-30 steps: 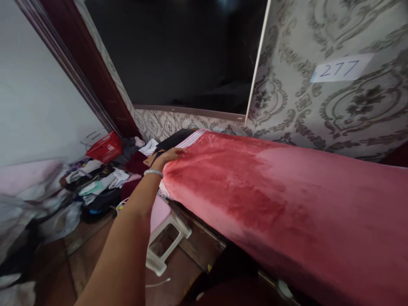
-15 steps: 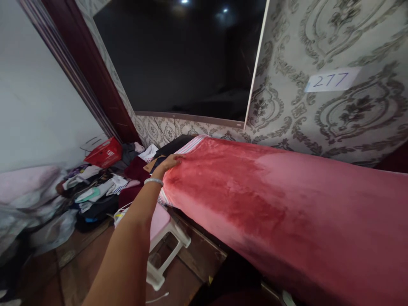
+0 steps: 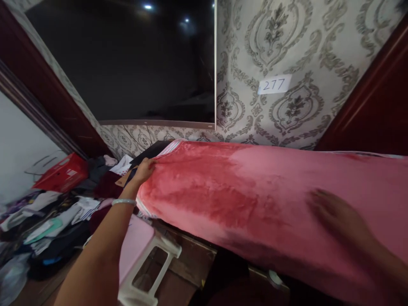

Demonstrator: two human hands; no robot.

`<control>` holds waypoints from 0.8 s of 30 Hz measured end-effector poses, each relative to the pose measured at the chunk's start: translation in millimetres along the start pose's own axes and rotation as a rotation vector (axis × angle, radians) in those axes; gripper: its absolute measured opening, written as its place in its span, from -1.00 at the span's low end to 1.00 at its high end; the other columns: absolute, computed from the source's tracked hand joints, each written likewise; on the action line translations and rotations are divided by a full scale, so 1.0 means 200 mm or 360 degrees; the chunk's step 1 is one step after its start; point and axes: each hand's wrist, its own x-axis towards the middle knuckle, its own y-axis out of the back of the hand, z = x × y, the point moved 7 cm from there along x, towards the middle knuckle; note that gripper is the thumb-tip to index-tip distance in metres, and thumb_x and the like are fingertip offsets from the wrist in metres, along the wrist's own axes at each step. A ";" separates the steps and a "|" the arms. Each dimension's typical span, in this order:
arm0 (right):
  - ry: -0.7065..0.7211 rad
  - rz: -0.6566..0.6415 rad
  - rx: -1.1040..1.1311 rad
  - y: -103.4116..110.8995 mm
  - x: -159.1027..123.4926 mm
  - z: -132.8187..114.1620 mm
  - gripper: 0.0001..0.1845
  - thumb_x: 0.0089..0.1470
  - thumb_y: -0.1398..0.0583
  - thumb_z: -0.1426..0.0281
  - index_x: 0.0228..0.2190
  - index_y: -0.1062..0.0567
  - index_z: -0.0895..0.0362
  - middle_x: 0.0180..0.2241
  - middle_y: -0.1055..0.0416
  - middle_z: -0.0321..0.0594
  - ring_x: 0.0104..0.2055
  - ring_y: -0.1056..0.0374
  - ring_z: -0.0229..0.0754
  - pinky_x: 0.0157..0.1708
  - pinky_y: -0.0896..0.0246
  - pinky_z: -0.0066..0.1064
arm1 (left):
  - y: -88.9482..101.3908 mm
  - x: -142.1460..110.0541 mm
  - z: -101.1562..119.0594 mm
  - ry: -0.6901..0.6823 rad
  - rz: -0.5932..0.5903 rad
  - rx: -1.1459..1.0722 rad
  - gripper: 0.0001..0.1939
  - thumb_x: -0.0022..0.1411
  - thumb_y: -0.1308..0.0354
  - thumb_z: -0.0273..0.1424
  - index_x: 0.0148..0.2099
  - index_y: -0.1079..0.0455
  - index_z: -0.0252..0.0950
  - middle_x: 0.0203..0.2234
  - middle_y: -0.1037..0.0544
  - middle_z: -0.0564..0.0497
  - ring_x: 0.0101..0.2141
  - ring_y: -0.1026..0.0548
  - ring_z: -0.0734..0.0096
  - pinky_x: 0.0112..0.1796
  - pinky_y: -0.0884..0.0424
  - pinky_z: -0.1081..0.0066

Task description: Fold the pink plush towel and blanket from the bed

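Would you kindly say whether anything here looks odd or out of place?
The jumbled heap of multicoloured clothes looks untidy, strewn left of the pink and white plastic stool. The pink plush cloth has uneven darker patches; I cannot tell why.

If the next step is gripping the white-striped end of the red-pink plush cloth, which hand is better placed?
Probably the left hand: it appears to touch the red-pink plush cloth near the white-striped end. The right hand, blurred, is farther along the cloth; whether it touches is unclear.
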 end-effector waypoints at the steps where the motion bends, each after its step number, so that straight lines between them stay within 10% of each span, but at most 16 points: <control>1: 0.0061 -0.0057 0.0049 -0.10 0.04 -0.07 -0.55 0.33 0.02 0.21 -0.13 -0.64 0.03 0.01 -0.48 0.09 0.13 -0.38 0.09 0.12 -0.33 -0.07 | 0.01 0.00 0.01 -0.0022 -0.0001 0.0010 -0.79 0.09 -0.11 -0.55 -0.25 -0.53 -0.26 -0.36 -0.47 -0.02 -0.19 -0.47 0.23 -0.04 -0.44 0.30; 9: 0.0424 -0.0384 0.0227 -0.59 0.27 -0.66 -0.49 0.20 -0.08 0.29 0.11 -0.50 0.19 0.16 -0.39 0.08 0.19 -0.32 0.11 0.22 -0.21 0.02 | 0.14 -0.02 0.05 -0.0073 0.0193 -0.0102 -0.79 0.10 -0.04 -0.46 -0.22 -0.46 -0.29 -0.33 -0.43 -0.03 -0.17 -0.44 0.21 0.01 -0.40 0.23; 24: 0.0287 -0.0367 0.0172 -0.69 0.35 -0.86 -0.40 0.09 -0.31 0.24 0.14 -0.44 0.17 0.17 -0.33 0.09 0.19 -0.23 0.15 0.18 -0.16 -0.04 | 0.37 -0.12 0.22 -0.0209 0.0602 -0.0308 -0.83 0.07 -0.08 -0.32 -0.29 -0.45 -0.20 -0.41 -0.36 0.01 -0.33 -0.37 0.24 -0.17 -0.38 0.19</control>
